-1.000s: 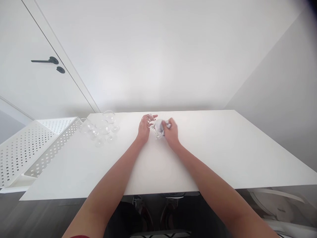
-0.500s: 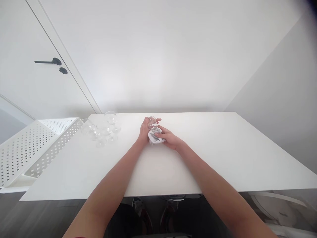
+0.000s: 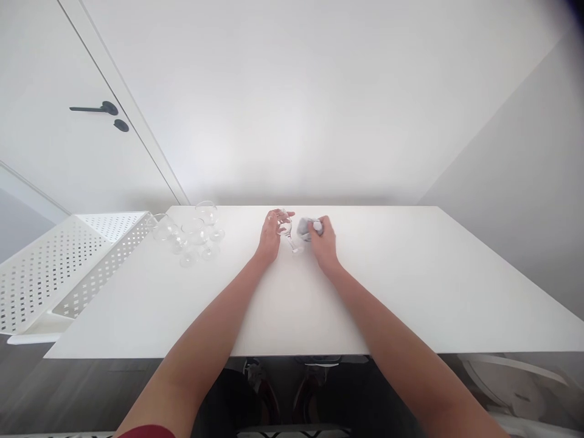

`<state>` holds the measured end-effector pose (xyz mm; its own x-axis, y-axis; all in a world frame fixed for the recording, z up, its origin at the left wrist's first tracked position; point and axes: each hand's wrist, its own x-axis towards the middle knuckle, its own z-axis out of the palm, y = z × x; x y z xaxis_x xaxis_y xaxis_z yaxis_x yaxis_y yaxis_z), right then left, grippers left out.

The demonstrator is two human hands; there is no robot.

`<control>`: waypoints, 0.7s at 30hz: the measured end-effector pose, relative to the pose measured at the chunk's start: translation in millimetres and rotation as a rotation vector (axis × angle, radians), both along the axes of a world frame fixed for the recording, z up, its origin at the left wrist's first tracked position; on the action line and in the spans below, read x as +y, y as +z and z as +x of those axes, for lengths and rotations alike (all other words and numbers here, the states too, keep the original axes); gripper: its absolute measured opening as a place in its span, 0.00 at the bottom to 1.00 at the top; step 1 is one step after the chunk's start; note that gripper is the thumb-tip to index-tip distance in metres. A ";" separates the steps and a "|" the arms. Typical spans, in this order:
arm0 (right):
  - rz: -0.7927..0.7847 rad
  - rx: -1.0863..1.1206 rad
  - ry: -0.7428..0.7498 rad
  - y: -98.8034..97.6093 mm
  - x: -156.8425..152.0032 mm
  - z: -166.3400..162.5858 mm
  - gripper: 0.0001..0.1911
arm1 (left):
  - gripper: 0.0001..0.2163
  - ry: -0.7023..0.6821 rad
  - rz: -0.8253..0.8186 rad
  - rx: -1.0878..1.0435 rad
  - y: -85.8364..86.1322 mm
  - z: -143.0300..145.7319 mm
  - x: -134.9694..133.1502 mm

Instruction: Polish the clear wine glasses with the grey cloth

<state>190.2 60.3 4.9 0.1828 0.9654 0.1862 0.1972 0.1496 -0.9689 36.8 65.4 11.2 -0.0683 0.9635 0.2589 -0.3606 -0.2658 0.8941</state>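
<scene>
The left hand [image 3: 270,238] has its fingers curved partway open around the bowl of a clear stemmed glass [image 3: 285,225], holding it at a tilt. The stem and foot slant out from those fingers, towards the person and to the right, into the gap between the two hands; whether the foot touches the table [image 3: 387,274] I cannot tell.

To the right of the glass, the right hand [image 3: 325,240] has its fingers closed on a bunched pale grey cloth [image 3: 305,230], which sticks out on their left side. The cloth is near the glass but apart from it.

Well to the left of the left hand's fingers, a cluster of clear glasses [image 3: 193,232] is on the table. Further left, beyond that cluster, is a white perforated panel [image 3: 41,261]. A dark door handle [image 3: 93,109] is far off, beyond the fingers and to their left.
</scene>
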 end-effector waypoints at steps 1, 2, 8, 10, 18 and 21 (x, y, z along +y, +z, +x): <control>-0.026 0.045 0.122 2.0 -0.9 -0.9 0.21 | 0.21 -0.005 -0.003 0.005 0.5 0.3 -0.6; -0.066 0.112 0.266 4.0 -1.9 -2.2 0.23 | 0.22 -0.011 -0.009 0.003 1.4 0.4 -1.3; -0.272 0.489 0.800 12.9 -5.6 1.2 0.23 | 0.24 0.023 -0.025 -0.111 8.3 -3.4 -1.4; -0.307 0.491 0.853 13.9 -5.8 5.5 0.20 | 0.23 0.026 -0.047 -0.100 8.8 -3.3 -0.4; -0.344 0.260 0.991 12.4 -7.9 4.1 0.23 | 0.25 -0.139 -0.035 -0.025 6.3 1.6 -7.1; -0.193 0.001 0.884 7.0 -7.8 -3.4 0.20 | 0.23 -0.178 0.019 0.015 6.4 1.9 -9.3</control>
